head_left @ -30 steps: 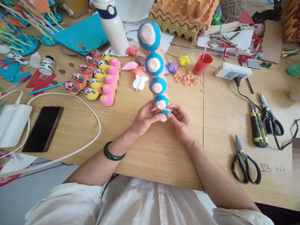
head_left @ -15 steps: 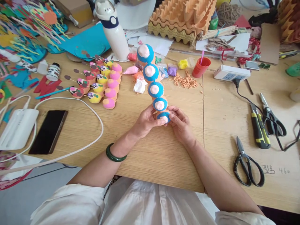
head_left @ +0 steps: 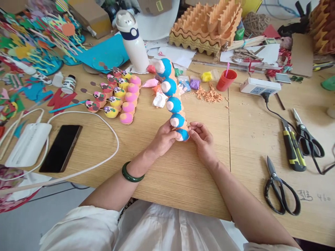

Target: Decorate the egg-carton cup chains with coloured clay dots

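Here the left hand [head_left: 164, 137] pinches the near end of the egg-carton strip [head_left: 176, 104], which stretches away in front of both hands, while the right hand [head_left: 202, 139] has its thumb at that end's other edge, though I can't tell whether it grips. I'd guess it's light and fairly stiff, but the raised caps [head_left: 170, 86] might dent, so hold the bare orange sides.
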Demonstrator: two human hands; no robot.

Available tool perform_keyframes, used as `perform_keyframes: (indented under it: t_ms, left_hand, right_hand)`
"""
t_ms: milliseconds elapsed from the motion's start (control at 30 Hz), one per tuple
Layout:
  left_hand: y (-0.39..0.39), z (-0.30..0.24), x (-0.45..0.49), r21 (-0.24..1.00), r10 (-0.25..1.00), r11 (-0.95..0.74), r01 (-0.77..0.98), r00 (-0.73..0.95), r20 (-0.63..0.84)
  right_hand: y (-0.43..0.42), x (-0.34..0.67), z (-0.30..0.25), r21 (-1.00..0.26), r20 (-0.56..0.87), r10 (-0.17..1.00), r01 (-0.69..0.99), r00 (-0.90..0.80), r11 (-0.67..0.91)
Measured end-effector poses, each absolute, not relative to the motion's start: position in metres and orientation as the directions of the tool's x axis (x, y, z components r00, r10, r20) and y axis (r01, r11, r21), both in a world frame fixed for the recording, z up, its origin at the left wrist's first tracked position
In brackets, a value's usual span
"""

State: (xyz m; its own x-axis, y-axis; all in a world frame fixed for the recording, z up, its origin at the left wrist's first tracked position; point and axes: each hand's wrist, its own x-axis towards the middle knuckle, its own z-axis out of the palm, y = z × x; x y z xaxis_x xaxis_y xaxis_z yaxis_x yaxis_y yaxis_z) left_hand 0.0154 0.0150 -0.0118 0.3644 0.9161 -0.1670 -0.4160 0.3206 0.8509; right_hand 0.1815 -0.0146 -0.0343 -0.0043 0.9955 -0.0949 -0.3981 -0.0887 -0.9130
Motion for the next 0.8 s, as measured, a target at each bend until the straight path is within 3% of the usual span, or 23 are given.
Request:
perform_keyframes:
  t_ms: [100, 200, 300, 433, 633, 800]
  left_hand:
    - [0.016, -0.016, 0.015, 0.866, 0.932, 0.291, -0.408, 0.326, -0.159]
    - [0.015, -0.019, 0.014, 0.909, 0.947, 0.178, -0.378, 0.318, -0.053]
    - [0.013, -0.02, 0.012, 0.928, 0.929, 0.121, -0.351, 0.371, 0.019]
    - [0.011, -0.019, 0.011, 0.931, 0.879, 0.146, -0.335, 0.476, 0.033]
    - [0.009, -0.025, 0.012, 0.982, 0.917, 0.023, -0.186, 0.394, 0.053]
    - [0.009, -0.019, 0.012, 0.975, 0.904, 0.078, -0.206, 0.426, 0.018]
  right_hand:
    - [-0.013, 0.182, -0.03, -0.949, -0.102, 0.994, -0.296, -0.034, -0.107]
    - [-0.013, 0.182, -0.027, -0.968, -0.074, 0.993, -0.232, -0.091, -0.094]
    - [-0.013, 0.183, -0.026, -0.951, -0.053, 0.995, -0.3, -0.081, -0.076]
    - [-0.013, 0.186, -0.028, -0.892, -0.132, 0.987, -0.425, -0.09, -0.158]
    - [-0.012, 0.185, -0.029, -0.862, -0.176, 0.982, -0.471, -0.074, -0.19]
    - [-0.01, 0.188, -0.027, -0.809, -0.216, 0.969, -0.534, -0.119, -0.246]
